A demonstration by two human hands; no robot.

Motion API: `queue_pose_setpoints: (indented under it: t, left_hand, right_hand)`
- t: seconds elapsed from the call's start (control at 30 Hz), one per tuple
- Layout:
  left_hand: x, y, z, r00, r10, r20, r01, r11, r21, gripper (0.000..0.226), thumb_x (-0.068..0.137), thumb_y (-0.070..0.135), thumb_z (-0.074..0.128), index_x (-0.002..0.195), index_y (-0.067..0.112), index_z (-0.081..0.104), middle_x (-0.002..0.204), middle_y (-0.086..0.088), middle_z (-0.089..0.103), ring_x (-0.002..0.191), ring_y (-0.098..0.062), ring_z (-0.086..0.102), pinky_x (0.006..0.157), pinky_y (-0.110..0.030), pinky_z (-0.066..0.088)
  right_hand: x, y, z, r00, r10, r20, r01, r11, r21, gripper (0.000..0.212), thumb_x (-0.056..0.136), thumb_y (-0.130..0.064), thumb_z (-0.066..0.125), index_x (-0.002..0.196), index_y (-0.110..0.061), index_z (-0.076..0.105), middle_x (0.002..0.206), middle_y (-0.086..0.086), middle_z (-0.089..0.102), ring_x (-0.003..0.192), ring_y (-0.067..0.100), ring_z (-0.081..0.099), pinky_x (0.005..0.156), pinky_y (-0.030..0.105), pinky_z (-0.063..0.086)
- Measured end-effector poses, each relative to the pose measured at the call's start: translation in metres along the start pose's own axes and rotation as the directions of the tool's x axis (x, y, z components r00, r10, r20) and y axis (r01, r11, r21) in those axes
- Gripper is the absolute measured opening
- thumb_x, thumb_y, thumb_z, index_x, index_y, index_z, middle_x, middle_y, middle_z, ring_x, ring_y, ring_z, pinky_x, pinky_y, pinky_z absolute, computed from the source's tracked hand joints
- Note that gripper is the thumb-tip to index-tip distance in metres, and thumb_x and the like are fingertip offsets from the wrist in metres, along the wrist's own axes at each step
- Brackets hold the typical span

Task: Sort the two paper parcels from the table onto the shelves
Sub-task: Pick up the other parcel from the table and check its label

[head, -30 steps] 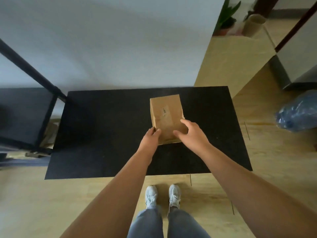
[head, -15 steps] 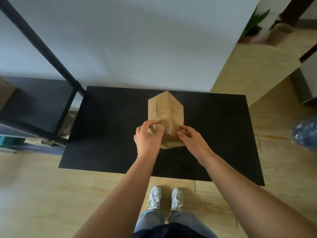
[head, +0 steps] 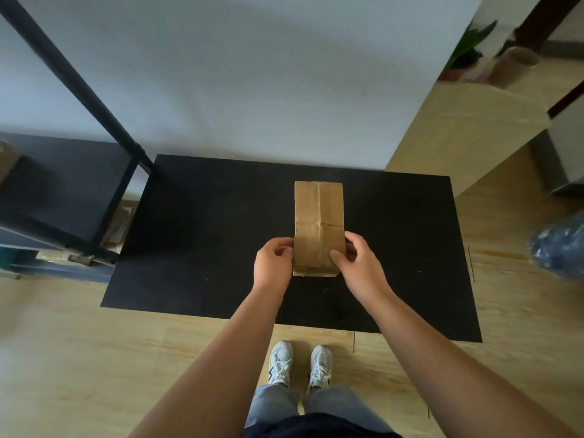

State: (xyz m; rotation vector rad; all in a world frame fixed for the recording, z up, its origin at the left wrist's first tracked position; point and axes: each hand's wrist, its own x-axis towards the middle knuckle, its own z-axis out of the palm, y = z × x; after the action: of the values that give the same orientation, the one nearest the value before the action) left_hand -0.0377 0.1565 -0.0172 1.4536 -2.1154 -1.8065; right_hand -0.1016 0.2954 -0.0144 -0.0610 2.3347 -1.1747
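A brown paper parcel (head: 317, 216) lies lengthwise on the black table (head: 196, 248), its seam side facing up. My left hand (head: 273, 263) grips the parcel's near left edge. My right hand (head: 358, 263) grips its near right edge, thumb on top. A black metal shelf unit (head: 63, 188) stands to the left of the table. The corner of another brown parcel (head: 8, 159) shows on that shelf at the far left edge.
A white wall runs behind the table. A slanted black shelf post (head: 72, 77) crosses the upper left. Flat cardboard (head: 118, 226) lies under the shelf. A blue plastic bag (head: 561, 248) sits on the wooden floor at right. A potted plant (head: 467, 55) stands far right.
The parcel was turned over in both hands, from its labelled face through an edge-up pose to its seam side up. The view shifted left, showing more of the shelf.
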Motion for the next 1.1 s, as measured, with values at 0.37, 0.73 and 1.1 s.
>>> queue_pose_setpoints:
  t: [0.37, 0.73, 1.1]
  left_hand:
    - [-0.011, 0.005, 0.005, 1.0, 0.002, 0.004, -0.002, 0.999, -0.041, 0.063, 0.09, 0.036, 0.069, 0.145, 0.023, 0.042, 0.143, -0.003, 0.047, 0.123, -0.019, 0.052, 0.071, -0.017, 0.047]
    - [-0.007, -0.007, 0.01, 0.999, -0.034, 0.039, 0.026, 0.982, 0.187, 0.07, 0.09, 0.035, 0.068, 0.151, 0.019, 0.037, 0.144, -0.006, 0.052, 0.121, -0.023, 0.059, 0.084, -0.03, 0.053]
    - [-0.002, -0.013, 0.014, 0.982, -0.137, 0.128, 0.121, 0.985, 0.122, 0.067, 0.092, 0.036, 0.065, 0.151, 0.018, 0.038, 0.145, -0.004, 0.051, 0.126, -0.022, 0.054, 0.091, -0.031, 0.047]
  right_hand:
    - [0.004, 0.013, 0.0, 0.983, 0.149, 0.104, -0.17, 0.957, 0.237, 0.051, 0.103, -0.022, 0.046, 0.153, -0.024, 0.033, 0.145, 0.001, 0.049, 0.132, 0.021, 0.05, 0.104, 0.036, 0.041]
    - [0.005, 0.027, -0.005, 0.989, 0.134, -0.055, -0.133, 0.991, 0.023, 0.038, 0.104, -0.025, 0.043, 0.141, -0.019, 0.052, 0.131, 0.004, 0.062, 0.104, 0.014, 0.058, 0.067, 0.018, 0.042]
    - [0.001, 0.039, -0.009, 0.973, 0.228, -0.018, -0.226, 0.97, 0.095, 0.052, 0.102, -0.045, 0.042, 0.148, -0.02, 0.042, 0.142, 0.003, 0.054, 0.125, 0.021, 0.053, 0.091, 0.031, 0.043]
